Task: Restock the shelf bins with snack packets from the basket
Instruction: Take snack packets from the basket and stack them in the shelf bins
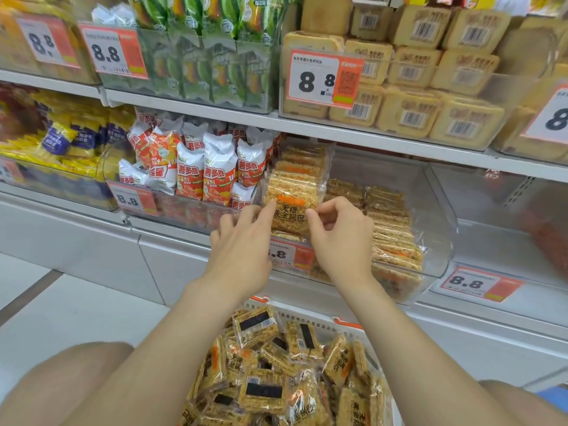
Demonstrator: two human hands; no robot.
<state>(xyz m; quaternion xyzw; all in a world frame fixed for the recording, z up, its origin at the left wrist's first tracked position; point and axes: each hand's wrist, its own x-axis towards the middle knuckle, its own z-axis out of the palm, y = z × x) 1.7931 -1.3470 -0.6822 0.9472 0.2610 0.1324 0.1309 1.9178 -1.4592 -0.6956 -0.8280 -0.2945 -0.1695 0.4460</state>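
Nearest, our basket (307, 315) sits low between the knees, heaped with clear-wrapped golden crisp packets (261, 379). Both forearms reach forward over it. Our left hand (242, 241), fingers half curled, grips the left edge of one upright packet (292, 192); our right hand (338, 238) pinches its right edge. Orange stripe and black print face us, at the clear bin's (436, 210) front left.

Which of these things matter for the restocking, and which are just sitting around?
Part of the job: left hand and right hand holding the upright packet; clear bin; stacked packets inside it; basket; loose packets in the basket.

Just nearby: red-and-white bags; green packets; beige boxes; price tag.
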